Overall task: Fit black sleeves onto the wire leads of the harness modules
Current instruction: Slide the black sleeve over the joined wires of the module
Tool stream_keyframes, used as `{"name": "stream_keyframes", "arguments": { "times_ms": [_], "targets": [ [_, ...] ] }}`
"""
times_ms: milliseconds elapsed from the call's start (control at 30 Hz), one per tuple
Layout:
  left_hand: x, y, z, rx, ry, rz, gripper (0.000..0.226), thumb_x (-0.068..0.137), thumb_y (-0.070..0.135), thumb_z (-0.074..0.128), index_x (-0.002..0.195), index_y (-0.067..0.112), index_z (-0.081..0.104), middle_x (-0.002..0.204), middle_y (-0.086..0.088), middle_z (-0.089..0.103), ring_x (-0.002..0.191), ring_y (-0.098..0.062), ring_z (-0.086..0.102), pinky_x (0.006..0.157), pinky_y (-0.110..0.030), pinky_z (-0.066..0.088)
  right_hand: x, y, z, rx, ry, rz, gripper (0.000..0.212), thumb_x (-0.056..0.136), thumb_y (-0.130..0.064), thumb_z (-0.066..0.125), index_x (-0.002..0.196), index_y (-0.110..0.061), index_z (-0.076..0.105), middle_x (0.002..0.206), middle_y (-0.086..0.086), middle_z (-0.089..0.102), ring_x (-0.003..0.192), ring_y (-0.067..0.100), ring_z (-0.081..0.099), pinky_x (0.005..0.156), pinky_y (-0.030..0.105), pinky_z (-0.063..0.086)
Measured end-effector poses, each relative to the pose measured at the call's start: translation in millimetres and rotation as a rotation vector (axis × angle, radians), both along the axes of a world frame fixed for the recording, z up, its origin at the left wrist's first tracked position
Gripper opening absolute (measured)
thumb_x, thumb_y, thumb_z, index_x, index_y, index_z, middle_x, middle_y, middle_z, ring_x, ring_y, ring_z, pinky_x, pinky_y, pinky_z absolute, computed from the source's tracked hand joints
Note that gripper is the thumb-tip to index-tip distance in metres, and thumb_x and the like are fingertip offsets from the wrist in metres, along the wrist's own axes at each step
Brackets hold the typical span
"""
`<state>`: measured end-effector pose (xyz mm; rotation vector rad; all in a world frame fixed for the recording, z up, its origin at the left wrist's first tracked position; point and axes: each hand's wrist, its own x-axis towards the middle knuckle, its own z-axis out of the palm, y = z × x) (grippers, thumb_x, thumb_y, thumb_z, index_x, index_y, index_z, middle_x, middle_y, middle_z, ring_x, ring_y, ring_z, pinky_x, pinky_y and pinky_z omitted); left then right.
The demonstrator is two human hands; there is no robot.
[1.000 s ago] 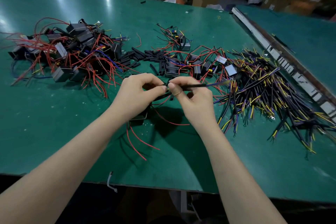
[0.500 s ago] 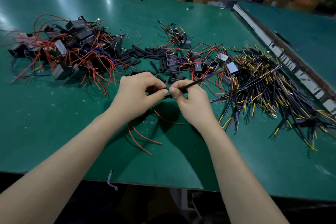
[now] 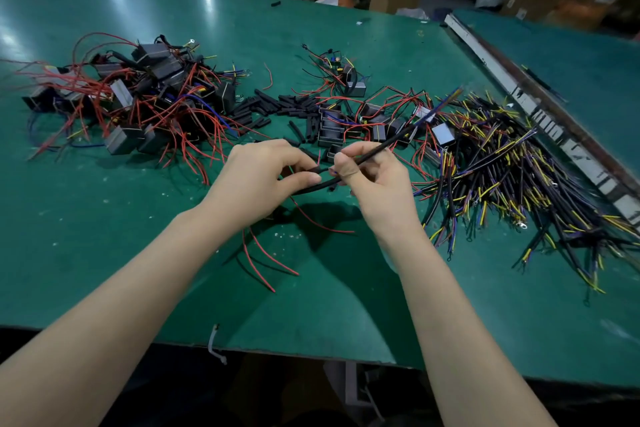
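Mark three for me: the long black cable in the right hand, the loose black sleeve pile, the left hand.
long black cable (image 3: 388,144), head view, mid-length just beyond the fingers
loose black sleeve pile (image 3: 280,106), head view, middle of the scatter
left hand (image 3: 258,177), head view, back of the hand

I saw a long black sleeve slanting up to the right above loose short black sleeves, with red-leaded black harness modules heaped left.

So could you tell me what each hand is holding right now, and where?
Right hand pinches the black cable near its lower end; left hand pinches a short sleeve.
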<state>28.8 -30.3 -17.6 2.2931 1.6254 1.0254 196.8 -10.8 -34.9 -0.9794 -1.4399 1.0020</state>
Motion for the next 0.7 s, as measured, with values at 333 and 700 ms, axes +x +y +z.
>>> {"name": "stream_keyframes", "arguments": {
  "times_ms": [333,700],
  "targets": [
    [16.1,-0.2,-2.9,0.044,0.055,-0.029,0.014,0.086,0.033,0.065,0.088,0.019,0.07,0.085,0.001,0.061,0.09,-0.026,0.058,0.081,-0.047,0.045,0.1,3.3,-5.0,0.147,-0.174,-0.078,0.019,0.09,-0.016,0.066,0.085,-0.032,0.057,0.079,-0.011,0.064,0.071,0.003,0.059,0.07,0.019,0.047],
    [2.2,-1.7,-11.8,0.168,-0.134,-0.016,0.011,0.082,0.016,0.067,0.083,0.005,0.069,0.08,-0.006,0.063,0.074,-0.016,0.055,0.069,-0.025,0.042,2.3,1.5,-0.7,-0.178,-0.219,0.201,0.013,0.094,-0.026,0.058,0.084,-0.027,0.065,0.072,-0.016,0.067,0.065,-0.003,0.061,0.053,0.009,0.04]
  ]
}}
